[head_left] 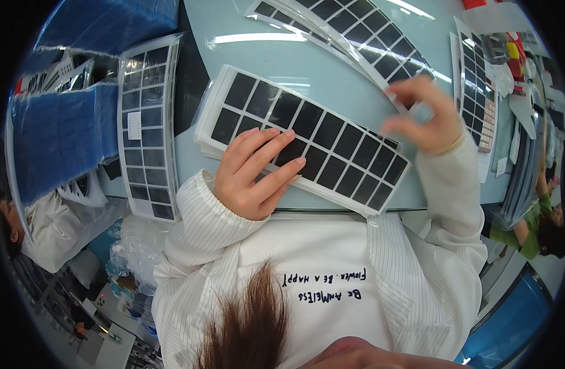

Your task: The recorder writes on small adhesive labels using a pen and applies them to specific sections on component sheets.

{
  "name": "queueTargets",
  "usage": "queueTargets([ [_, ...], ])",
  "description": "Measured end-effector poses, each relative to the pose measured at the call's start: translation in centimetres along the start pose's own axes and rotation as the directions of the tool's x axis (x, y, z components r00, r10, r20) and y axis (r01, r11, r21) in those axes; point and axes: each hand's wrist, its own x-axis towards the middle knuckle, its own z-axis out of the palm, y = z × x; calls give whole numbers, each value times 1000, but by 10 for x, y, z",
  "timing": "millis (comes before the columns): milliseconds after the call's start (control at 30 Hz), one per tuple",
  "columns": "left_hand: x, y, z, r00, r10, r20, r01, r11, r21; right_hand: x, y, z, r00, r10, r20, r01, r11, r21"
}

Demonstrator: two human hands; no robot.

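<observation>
Hands at a central stack of dark-squared sheets, work seemingly partway

The central stack (322, 147), the reference for all places given here, lies slantwise on the pale worktop (319, 74), near the person's body. Its top sheet bears two rows of black squares on a white ground; layered edges below are not quite flush. The left hand (251, 175) rests on the near, left part of the central stack, fingers extended and slightly parted, palm down, apparently steadying it rather than grasping. The right hand (436, 120) is raised beside the right end of the central stack, blurred, with thumb and fingers curved toward one another; whether it grips anything cannot be told.

Beyond the central stack, toward its right, lies a loose fan of similar sheets (356, 37), overlapping unevenly. Left of the central stack stands a labelled pile (150, 163), with blue bundles (67, 138) farther left. Well to the right lies another pile (473, 86).

Progress, as judged from the arrangement: the sheets of the central stack are gathered and roughly aligned, and the visible squares of the top one are all in place. Its uneven edges and the untidy fan suggest that handling is not complete. Which piles are finished and which await attention is not shown.
</observation>
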Motion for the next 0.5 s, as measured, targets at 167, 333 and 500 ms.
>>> queueTargets([
  [167, 2, 0, -1, 1000, 3, 30, -3, 1000, -11, -17, -20, 19, 965, 169, 202, -164, 985, -43],
  [333, 2, -2, 1, 1000, -14, 10, 15, 998, -56, -16, -11, 22, 967, 208, 147, -222, 972, 79],
  [500, -1, -1, 2, 1000, 5, 6, -5, 998, -57, -17, -13, 13, 886, 422, 191, -449, 884, 128],
])
